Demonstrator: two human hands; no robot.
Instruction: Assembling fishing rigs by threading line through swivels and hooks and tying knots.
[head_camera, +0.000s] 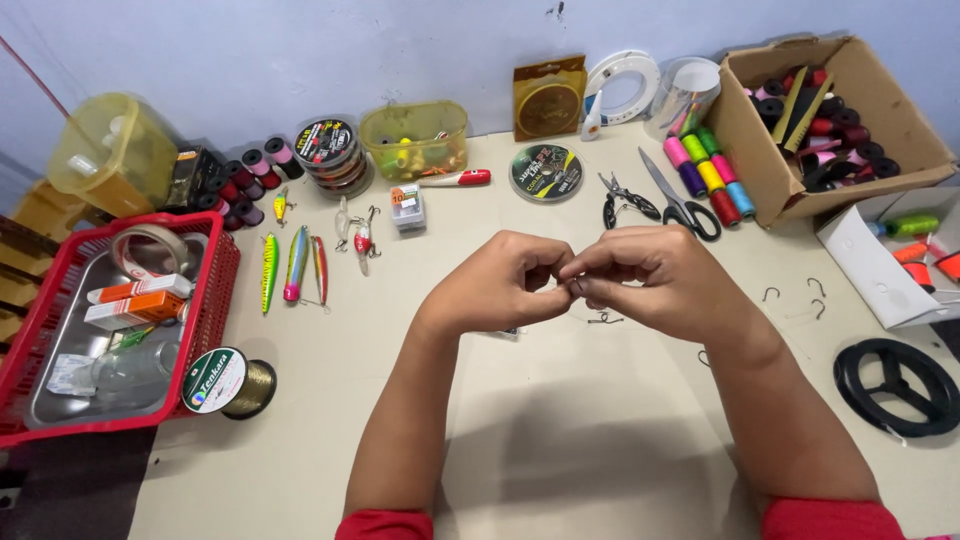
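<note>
Both hands (575, 275) pinch small hook (578, 287) above table (560, 440).

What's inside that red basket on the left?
The red basket holds a metal tray with a roll of tape, two orange-and-white boxes and a clear bottle. Whatever lies beneath the tray is covered, and the frame cuts off the basket's left side.

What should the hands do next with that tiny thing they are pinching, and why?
Probably keep pinching and pull gently to snug it. The left hand and right hand meet fingertip to fingertip over the table, gripping something too small to identify; loose fishing hooks lie nearby.
</note>
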